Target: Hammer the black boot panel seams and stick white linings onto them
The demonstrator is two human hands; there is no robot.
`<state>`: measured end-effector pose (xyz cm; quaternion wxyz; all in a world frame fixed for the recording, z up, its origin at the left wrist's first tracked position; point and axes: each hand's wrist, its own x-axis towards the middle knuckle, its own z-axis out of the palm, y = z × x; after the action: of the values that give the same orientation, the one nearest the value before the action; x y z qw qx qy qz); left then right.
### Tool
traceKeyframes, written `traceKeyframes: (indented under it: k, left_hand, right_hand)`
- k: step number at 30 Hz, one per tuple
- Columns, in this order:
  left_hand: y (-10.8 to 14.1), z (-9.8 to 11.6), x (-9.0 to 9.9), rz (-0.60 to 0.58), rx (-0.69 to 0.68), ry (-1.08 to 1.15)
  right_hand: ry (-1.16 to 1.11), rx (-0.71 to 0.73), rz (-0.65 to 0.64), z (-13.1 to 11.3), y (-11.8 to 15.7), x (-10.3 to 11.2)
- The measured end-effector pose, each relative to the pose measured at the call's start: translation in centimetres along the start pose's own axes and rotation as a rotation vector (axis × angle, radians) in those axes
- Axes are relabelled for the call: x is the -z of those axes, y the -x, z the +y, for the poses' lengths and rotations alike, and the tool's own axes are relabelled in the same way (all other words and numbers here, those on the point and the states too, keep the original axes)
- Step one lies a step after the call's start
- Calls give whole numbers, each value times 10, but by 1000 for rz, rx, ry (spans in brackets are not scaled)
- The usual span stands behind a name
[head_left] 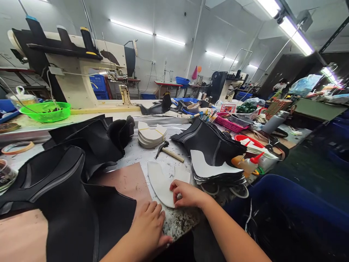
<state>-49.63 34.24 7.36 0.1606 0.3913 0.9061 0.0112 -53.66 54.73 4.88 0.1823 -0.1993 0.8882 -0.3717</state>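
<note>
"Where's the white U-shaped piece (162,187)?"

"Flat on the tabletop (178,222), its 2 legs pointing away from the person, its curved end toward the near edge."

"And the grip?"

"The right hand (188,194) is at the right of that curve, thumb and fingers curled narrow. I can't tell whether they pinch the rim or only touch it."

"The left hand (149,220)?"

"Palm down, fingers extended, by the lower right edge of the pink sheet (131,178), thumb toward the table's near edge. What lies under the palm, I can't tell."

"Any room around the piece?"

"Tight at the sides: the pink sheet's edge runs just beside it on the left, and the stack of black pieces (205,140) is near on the right. Past the legs, a strip of tabletop shows before the hammer (173,153). Toward the person, scuffed tabletop reaches the edge, with the blue bin (297,200) off to the right."
</note>
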Motion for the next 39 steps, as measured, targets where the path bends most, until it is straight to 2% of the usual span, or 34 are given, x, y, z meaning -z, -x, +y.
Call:
traceKeyframes:
  k: [9, 13, 18, 24, 28, 31, 34, 37, 39]
  left_hand:
    - [-2, 0, -4, 29, 4, 13]
    - [-2, 1, -3, 8, -6, -1]
    - [-1, 1, -3, 51, -25, -16]
    - [-12, 3, -5, 97, -22, -46]
    - [-21, -4, -11, 79, -89, -43]
    - [-25, -10, -16, 35, -150, -15]
    - [-25, -10, -14, 0, -125, 12]
    - [-22, -7, -3, 4, -101, 32]
    - [-21, -7, 6, 15, -97, 49]
  right_hand:
    - [43, 2, 26, -3, 1, -5]
    - [64, 15, 37, -2, 0, -6]
    - [127, 26, 75, -5, 1, -10]
    - [254, -100, 191, -9, -15, -15]
    - [268, -203, 268, -9, -40, -7]
    - [204, -283, 385, -7, -67, 6]
    - [76, -340, 577, -11, -98, 29]
    - [-59, -330, 889, -32, -116, 65]
    - [-125, -283, 1140, -55, -111, 93]
